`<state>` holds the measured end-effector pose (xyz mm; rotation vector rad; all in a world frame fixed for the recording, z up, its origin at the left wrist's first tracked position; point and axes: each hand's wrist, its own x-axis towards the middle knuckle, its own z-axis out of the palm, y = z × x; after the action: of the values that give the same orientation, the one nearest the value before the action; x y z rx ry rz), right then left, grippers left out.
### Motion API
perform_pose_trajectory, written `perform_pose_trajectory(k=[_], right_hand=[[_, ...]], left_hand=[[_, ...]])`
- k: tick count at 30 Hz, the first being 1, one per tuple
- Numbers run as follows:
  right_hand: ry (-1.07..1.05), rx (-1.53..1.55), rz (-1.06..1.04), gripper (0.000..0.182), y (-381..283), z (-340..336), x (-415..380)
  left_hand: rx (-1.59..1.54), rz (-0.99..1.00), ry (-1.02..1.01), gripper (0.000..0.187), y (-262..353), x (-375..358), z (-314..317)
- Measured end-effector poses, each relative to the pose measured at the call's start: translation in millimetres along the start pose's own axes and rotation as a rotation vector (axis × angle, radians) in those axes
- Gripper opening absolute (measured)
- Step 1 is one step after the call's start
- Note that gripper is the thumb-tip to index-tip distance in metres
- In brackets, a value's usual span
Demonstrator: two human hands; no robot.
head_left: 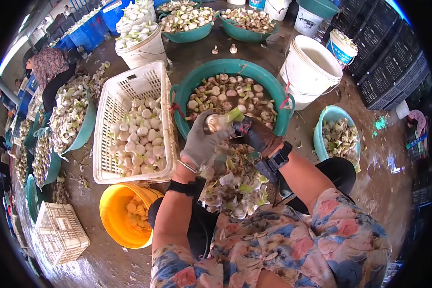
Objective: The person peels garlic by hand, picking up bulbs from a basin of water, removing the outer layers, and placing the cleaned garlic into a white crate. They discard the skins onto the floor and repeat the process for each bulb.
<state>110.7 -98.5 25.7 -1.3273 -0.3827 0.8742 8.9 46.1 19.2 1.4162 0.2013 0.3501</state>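
Note:
My left hand [201, 142], in a grey glove, is closed around a garlic bulb [216, 123] with a short green stalk [234, 114]. Close against the bulb's right side, my right hand [257, 136] wears a dark, wet-looking glove with its fingers curled in; what they grip is hidden. Both hands are over the near rim of a green tub [263, 68], where unpeeled garlic bulbs [231, 91] lie in brownish water. Below the hands is a heap of garlic peelings [235, 185]. To the left, a white plastic crate [111, 103] holds peeled white bulbs [141, 129].
A yellow bucket [111, 211] stands near my left knee. White buckets [306, 72] and a small green basin of peelings [338, 132] are on the right. Black crates [386, 62] are stacked farther right. At the far left a person [53, 67] bends beside tubs of garlic.

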Motion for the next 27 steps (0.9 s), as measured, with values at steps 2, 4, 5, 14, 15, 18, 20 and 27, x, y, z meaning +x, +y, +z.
perform_pose_trajectory(k=[2,4,5,14,15,18,20,27], right_hand=[[0.056,0.295,0.148,0.014,2,2,1],[0.023,0.17,0.079,0.01,14,-3,10],[0.023,0.17,0.078,0.01,21,-7,14],[0.058,0.365,0.078,0.007,24,4,16],[0.088,0.404,0.142,0.007,18,4,14],[0.105,0.369,0.15,0.009,16,2,7],[0.037,-0.019,-0.032,0.011,25,-6,9],[0.104,-0.502,-0.124,0.015,33,-13,19]], left_hand=[[0.32,0.103,0.05,0.066,-4,2,1],[0.745,0.216,0.116,0.075,3,0,5],[0.745,0.217,0.116,0.075,3,0,5],[0.781,0.209,0.1,0.074,6,2,1],[0.783,0.218,0.095,0.074,6,2,3],[0.807,0.226,0.099,0.074,5,1,10],[0.832,0.228,0.127,0.074,4,3,10],[0.19,-0.014,0.107,0.072,-4,5,10]])
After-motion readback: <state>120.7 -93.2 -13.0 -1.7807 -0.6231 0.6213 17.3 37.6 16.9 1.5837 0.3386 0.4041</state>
